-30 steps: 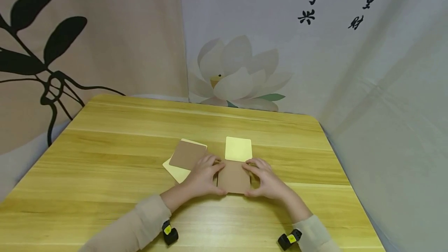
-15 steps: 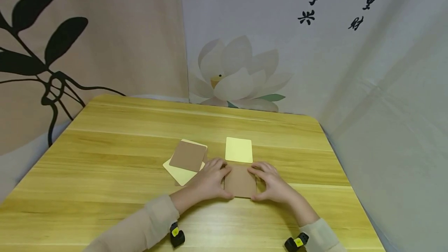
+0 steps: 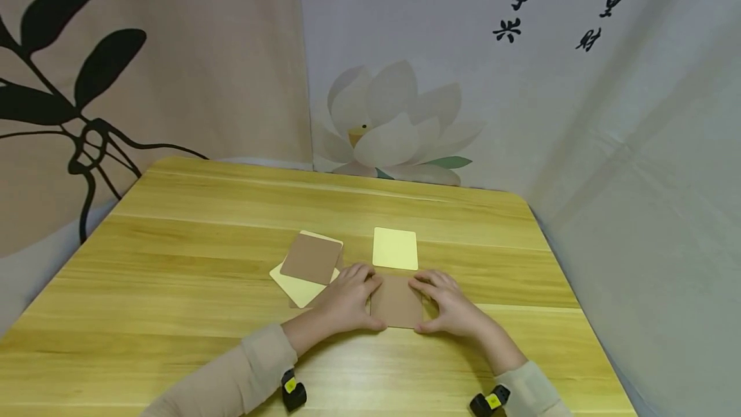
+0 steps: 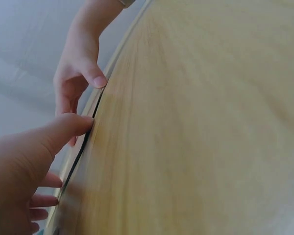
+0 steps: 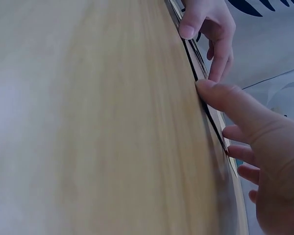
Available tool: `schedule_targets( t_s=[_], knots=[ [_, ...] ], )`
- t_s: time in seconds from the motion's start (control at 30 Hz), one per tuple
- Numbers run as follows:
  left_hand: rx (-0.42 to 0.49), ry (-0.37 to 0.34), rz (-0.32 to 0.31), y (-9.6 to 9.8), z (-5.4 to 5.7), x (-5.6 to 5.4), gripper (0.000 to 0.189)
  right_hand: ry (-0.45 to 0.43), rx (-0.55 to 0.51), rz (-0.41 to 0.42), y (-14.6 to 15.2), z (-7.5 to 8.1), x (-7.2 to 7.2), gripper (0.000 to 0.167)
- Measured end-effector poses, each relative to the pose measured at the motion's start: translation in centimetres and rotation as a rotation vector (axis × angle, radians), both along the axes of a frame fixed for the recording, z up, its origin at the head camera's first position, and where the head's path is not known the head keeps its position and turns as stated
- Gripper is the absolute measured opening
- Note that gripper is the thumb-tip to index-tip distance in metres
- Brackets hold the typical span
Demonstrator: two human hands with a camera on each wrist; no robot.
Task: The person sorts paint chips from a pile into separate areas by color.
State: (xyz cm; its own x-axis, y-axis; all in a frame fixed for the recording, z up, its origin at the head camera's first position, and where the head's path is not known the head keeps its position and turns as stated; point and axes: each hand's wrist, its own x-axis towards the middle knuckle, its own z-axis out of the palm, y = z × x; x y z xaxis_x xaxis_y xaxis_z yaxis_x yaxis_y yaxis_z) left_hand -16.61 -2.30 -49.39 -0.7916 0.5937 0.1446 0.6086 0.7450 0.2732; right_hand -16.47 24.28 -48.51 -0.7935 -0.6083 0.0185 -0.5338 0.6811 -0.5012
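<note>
A flat brown square card (image 3: pixel 396 301) with rounded corners lies near the middle of the table, between both hands. My left hand (image 3: pixel 349 298) grips its left side, thumb at the near corner and fingertips at the far one. On the opposite side my right hand (image 3: pixel 448 304) holds it the same way. Both wrist views show the card edge-on as a thin dark line, with the left thumb (image 4: pixel 78 125) and the right thumb (image 5: pixel 215 93) against it. Just beyond the card lies a yellow square card (image 3: pixel 395 248), a narrow strip of table between them.
To the left is a loose, fanned pile with a brown card (image 3: pixel 311 259) on top and a yellow card (image 3: pixel 296 288) sticking out below. The wooden table (image 3: pixel 202 288) ends at a printed cloth backdrop (image 3: pixel 399 31). Each wrist wears a small black camera.
Both hands have shifted the brown card slightly right and toward the person, so a gap shows between it and the yellow card. During the last half second almost nothing moves.
</note>
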Motion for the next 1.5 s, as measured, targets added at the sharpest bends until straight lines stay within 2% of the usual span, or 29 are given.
schedule_targets(
  t_s=[0.33,0.5,0.63,0.77,1.03,1.17,1.3,1.5],
  knots=[
    [0.005,-0.035,-0.011,-0.4,0.0,0.0,0.086,-0.007,0.025,-0.008,-0.1,0.1,0.2,0.086],
    [0.095,-0.045,-0.026,-1.1,0.0,-0.2,0.087,0.025,0.004,-0.032,-0.4,0.3,0.3,0.087],
    [0.169,-0.052,-0.031,-1.9,0.1,-0.3,0.087,0.084,-0.006,-0.051,-0.9,0.4,0.5,0.087],
    [0.206,-0.064,-0.029,-3.1,0.4,-0.5,0.09,0.139,-0.019,-0.075,-1.7,0.5,0.4,0.09],
    [0.276,-0.099,-0.03,-5.8,0.9,-1.1,0.09,0.136,-0.056,-0.146,-3.8,0.6,0.1,0.091],
    [0.29,-0.08,-0.018,-7.3,1.0,-1.5,0.092,0.182,-0.07,-0.151,-5.2,0.6,-0.3,0.09],
    [0.277,-0.031,-0.004,-8.8,1.0,-2.0,0.09,0.229,-0.058,-0.156,-6.5,0.6,-0.7,0.089],
    [0.247,0.012,0.026,-11.0,0.8,-2.7,0.088,0.208,-0.039,-0.186,-8.8,0.8,-1.0,0.09]
  ],
)
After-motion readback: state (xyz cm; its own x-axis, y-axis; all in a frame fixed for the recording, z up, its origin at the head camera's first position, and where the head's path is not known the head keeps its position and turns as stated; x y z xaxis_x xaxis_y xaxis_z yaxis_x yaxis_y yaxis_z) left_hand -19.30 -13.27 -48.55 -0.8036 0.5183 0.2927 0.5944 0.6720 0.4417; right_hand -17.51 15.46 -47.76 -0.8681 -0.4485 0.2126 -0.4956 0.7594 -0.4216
